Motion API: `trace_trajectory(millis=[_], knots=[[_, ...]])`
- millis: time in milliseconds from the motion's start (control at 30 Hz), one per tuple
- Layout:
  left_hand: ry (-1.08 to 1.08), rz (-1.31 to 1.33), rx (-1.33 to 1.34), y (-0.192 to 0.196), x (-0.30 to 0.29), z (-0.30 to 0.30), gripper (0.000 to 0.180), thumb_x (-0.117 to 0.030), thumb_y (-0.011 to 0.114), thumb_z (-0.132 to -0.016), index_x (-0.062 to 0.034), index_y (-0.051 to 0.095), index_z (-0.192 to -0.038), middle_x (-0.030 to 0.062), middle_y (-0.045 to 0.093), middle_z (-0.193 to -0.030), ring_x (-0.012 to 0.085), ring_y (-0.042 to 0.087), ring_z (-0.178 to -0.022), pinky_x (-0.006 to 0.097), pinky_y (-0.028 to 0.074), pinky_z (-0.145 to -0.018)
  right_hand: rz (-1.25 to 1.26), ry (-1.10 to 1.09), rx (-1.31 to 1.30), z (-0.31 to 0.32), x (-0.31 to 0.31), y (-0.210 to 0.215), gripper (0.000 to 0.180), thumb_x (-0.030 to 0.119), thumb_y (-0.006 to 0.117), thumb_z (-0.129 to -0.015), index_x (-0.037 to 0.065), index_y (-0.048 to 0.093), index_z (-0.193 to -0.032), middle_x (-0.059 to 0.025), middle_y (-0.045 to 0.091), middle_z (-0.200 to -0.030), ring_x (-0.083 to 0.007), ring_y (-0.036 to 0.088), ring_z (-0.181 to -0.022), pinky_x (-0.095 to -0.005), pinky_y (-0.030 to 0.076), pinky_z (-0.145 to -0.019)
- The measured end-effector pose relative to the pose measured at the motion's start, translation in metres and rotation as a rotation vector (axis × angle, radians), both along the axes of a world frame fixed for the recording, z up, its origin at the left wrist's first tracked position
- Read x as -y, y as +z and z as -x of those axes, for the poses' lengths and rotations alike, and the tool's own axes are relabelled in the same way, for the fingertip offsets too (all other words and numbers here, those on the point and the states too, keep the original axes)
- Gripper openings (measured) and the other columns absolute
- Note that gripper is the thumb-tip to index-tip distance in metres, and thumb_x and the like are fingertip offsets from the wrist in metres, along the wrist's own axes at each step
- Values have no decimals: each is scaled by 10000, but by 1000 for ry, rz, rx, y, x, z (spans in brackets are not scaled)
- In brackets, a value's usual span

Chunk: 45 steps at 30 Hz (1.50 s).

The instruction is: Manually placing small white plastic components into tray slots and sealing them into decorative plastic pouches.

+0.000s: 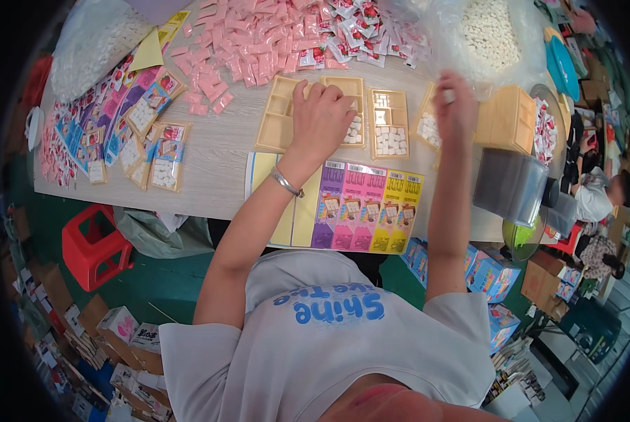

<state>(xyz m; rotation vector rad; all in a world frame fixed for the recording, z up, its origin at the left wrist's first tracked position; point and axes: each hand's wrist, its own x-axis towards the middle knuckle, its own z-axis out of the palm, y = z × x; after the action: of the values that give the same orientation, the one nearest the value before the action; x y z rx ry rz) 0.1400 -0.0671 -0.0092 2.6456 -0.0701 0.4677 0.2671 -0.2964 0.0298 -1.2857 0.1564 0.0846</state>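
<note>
Over two pale yellow compartment trays, my left hand (320, 116) is palm down with its fingers bent and apart; the fingertips touch the trays. The left tray (276, 116) shows bare compartments; the other tray (360, 88) has small white pieces in its near part. Just right, another tray (379, 144) holds white pieces (392, 139) in its near compartment. My right hand (457, 112), blurred by motion, is closed with a small white piece (448, 96) showing at its fingers. It is above the edge of a tilted tray (427, 126) with white pieces.
Pink packets (251, 35) and strawberry-print packets (360, 32) lie heaped at the back. A clear bag of white pieces (494, 39) is behind right. Stacked trays (508, 116) and a grey container (510, 184) stand right. A colourful card sheet (353, 204) lies in front; packed trays (167, 158) lie left.
</note>
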Motion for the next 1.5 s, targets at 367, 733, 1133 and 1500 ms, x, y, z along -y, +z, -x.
trace_trajectory(millis=[367,733,1133,1500], knots=[[39,79,-139,10,4,-19,104,-208,734,-831,-148,801,-882,48,677,-905,253,596,-994,499,332,-1054,1018,-229,332,-264,101,-14,358,323,614,-952,40,721,-1142,-157,714,-958,-263,673,-811,-365,523,-705],[-27,157,-35,23,1,-25,64,-188,757,-832,-140,794,-853,48,668,-850,236,596,-961,454,343,-1031,1499,95,213,-271,58,-69,429,430,495,-997,133,649,-1264,-272,689,-1156,-446,651,-1120,-500,512,-976],[-136,111,-112,13,3,0,199,-213,772,-822,-139,776,-1006,12,682,-1030,229,599,-1069,487,333,-1100,1775,149,338,-262,84,-66,413,383,484,-995,165,624,-1316,-209,700,-1216,-383,665,-1131,-498,520,-948],[-220,-158,-300,9,13,40,897,-626,638,-881,-125,380,-1579,52,315,-1662,305,200,-1556,626,132,-1229,1598,-115,329,-264,99,-50,433,376,584,-964,116,637,-1307,-171,729,-1158,-359,673,-1114,-493,523,-926]])
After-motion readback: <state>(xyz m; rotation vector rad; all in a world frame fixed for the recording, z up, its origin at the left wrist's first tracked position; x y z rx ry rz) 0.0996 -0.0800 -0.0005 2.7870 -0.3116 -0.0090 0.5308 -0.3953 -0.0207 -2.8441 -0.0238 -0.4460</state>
